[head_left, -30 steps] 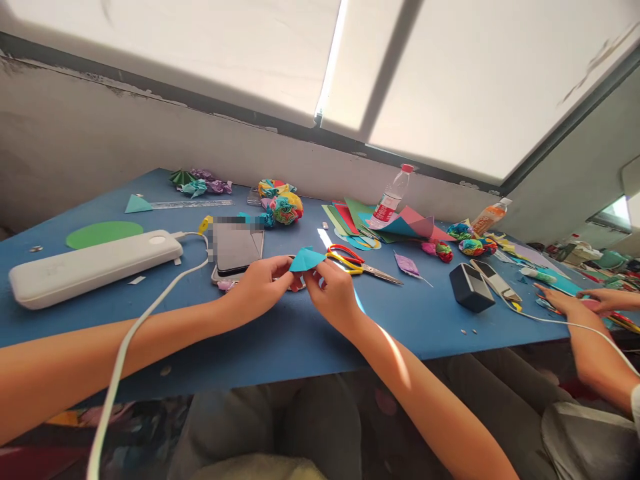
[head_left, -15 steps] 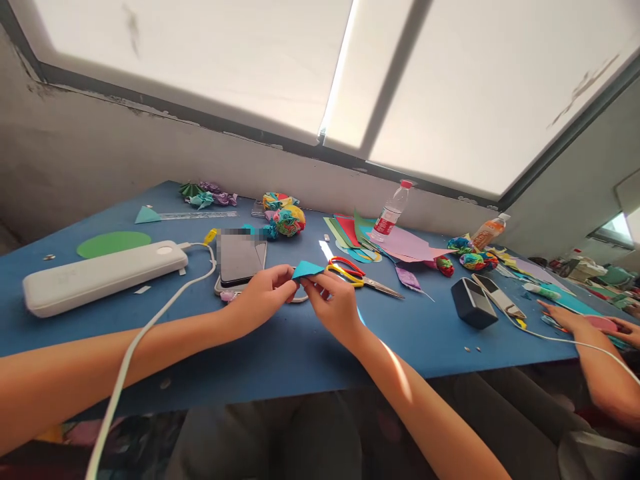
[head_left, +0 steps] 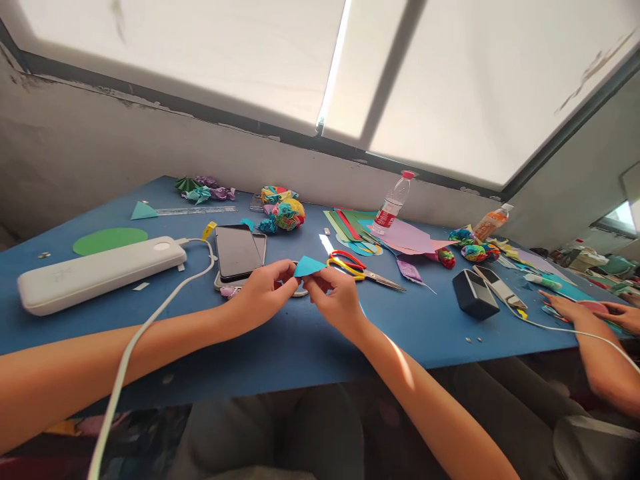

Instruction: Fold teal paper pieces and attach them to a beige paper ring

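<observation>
Between my two hands is a small piece of folded blue paper (head_left: 308, 267), raised a little above the table. My left hand (head_left: 267, 293) pinches its left edge between thumb and fingers. The fingers of my right hand (head_left: 336, 299) are closed on its right side. Just beyond my right hand lie scissors (head_left: 367, 272) with red and yellow handles, their blades pointing right. A dark-screened phone (head_left: 240, 252) rests on another device beyond my left hand. The undersides of the paper and some fingertips are hidden.
A white power bank (head_left: 100, 273) with a white cable (head_left: 150, 317) lies at left, the cable crossing over my left forearm. Paper sheets (head_left: 405, 239), a water bottle (head_left: 393, 203) and colourful paper balls (head_left: 287, 213) stand farther back. At right are a black box (head_left: 475, 295) and another person's hands (head_left: 560, 307).
The blue paper has tilted slightly in my fingers and shows more of its face. Both hands keep their pinch on it. The whole view has shifted a little.
</observation>
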`<state>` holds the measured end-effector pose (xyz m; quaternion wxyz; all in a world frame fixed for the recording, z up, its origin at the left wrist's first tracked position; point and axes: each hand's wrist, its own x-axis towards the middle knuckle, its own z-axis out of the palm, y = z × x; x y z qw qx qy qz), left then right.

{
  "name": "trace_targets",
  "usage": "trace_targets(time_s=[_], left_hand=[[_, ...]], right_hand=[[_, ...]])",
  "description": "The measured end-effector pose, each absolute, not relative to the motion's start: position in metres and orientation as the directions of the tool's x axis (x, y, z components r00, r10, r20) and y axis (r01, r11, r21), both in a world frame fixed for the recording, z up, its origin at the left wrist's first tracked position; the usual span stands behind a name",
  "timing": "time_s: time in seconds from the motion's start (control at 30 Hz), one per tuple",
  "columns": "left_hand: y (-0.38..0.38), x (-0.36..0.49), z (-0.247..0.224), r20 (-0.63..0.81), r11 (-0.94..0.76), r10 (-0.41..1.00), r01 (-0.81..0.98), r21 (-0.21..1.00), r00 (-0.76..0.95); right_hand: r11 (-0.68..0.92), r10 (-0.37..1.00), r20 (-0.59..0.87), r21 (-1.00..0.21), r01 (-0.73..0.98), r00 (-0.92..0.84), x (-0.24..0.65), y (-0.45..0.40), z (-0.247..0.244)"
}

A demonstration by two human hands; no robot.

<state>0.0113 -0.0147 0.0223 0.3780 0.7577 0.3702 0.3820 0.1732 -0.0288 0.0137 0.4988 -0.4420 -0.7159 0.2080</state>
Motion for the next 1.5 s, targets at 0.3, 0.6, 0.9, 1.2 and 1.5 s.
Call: trace_targets(time_s=[0.3, 0.6, 0.9, 1.2, 1.5], left_hand=[[-0.016, 0.012, 0.024, 0.275, -0.409, 0.849, 0.232, 0.883, 0.451], [-0.02, 0.013, 0.027, 0.271, -0.44, 0.847, 0.317, 0.841, 0.457], [-0.021, 0.016, 0.03, 0.243, -0.405, 0.861, 0.314, 0.859, 0.446], [-0.024, 0.018, 0.038, 0.135, -0.257, 0.885, 0.225, 0.94, 0.445], [-0.023, 0.017, 0.035, 0.183, -0.308, 0.857, 0.195, 0.931, 0.481]], right_hand=[[0.362, 0.932, 0.343, -0.888, 0.284, -0.118, 0.174, -0.029, 0.017], [0.293, 0.956, 0.275, -0.924, 0.244, -0.105, 0.173, -0.028, 0.018], [0.245, 0.97, 0.236, -0.936, 0.252, -0.065, 0.173, -0.031, 0.021], [0.212, 0.974, 0.195, -0.962, 0.173, -0.112, 0.177, -0.028, 0.023], [0.101, 0.985, 0.08, -0.986, 0.134, -0.15, 0.181, -0.025, 0.023]])
